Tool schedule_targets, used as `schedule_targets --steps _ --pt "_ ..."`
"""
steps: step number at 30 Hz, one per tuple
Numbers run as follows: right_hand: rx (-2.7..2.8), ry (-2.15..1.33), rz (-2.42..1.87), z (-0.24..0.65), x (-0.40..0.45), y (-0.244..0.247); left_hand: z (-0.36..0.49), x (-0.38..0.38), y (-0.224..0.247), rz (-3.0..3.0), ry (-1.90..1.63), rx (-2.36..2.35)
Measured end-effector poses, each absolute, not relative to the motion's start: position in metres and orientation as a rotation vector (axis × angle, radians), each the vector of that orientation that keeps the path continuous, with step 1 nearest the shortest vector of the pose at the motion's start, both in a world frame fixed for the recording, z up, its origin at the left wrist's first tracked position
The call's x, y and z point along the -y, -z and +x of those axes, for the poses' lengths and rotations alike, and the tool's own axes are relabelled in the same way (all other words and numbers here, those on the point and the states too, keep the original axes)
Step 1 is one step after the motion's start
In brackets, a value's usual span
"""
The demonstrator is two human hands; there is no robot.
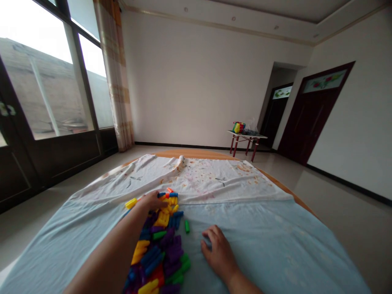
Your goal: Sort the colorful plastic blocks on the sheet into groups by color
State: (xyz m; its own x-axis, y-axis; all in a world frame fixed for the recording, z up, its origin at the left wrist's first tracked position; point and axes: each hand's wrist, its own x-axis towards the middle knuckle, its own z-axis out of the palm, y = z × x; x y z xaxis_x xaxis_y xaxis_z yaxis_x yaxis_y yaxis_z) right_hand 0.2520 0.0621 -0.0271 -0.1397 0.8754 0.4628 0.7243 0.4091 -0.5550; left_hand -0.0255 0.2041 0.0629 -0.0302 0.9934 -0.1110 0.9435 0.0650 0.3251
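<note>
A long pile of plastic toy pieces [174, 249] in purple, blue, yellow, green, orange and red runs along the cloth in front of me. At its far end my left hand [152, 201] reaches over the pieces, its fingers around or against a blue piece [161, 194]; the grip is partly hidden. A lone green piece [187, 226] lies just right of the pile. To the right of that, my right hand [217, 249] rests on the light blue cloth, fingers loosely curved and apart, with nothing visible in it.
A light blue cloth [269, 241] and a white floral cloth [202, 175] cover the round wooden table [196, 153]. A small table [260, 136] with a colourful bag [238, 127] stands by the far wall. Glass doors [49, 81] are at left.
</note>
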Motion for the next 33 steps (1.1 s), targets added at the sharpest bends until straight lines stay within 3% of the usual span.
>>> schedule_targets --steps 20,24,30,33 --pt "1.981 -0.229 -1.420 0.255 -0.063 0.018 -0.001 -0.058 -0.119 2.316 -0.152 -1.270" --pt "1.977 -0.207 -1.400 0.255 -0.064 0.021 -0.022 -0.027 -0.111 2.371 -0.323 -1.406" --pt "1.986 -0.183 -1.371 0.255 -0.064 0.023 -0.084 -0.014 -0.047 2.088 -0.908 -1.968" --pt "1.995 -0.184 -1.368 0.255 -0.064 0.022 -0.094 -0.020 -0.024 1.889 -0.936 -2.193"
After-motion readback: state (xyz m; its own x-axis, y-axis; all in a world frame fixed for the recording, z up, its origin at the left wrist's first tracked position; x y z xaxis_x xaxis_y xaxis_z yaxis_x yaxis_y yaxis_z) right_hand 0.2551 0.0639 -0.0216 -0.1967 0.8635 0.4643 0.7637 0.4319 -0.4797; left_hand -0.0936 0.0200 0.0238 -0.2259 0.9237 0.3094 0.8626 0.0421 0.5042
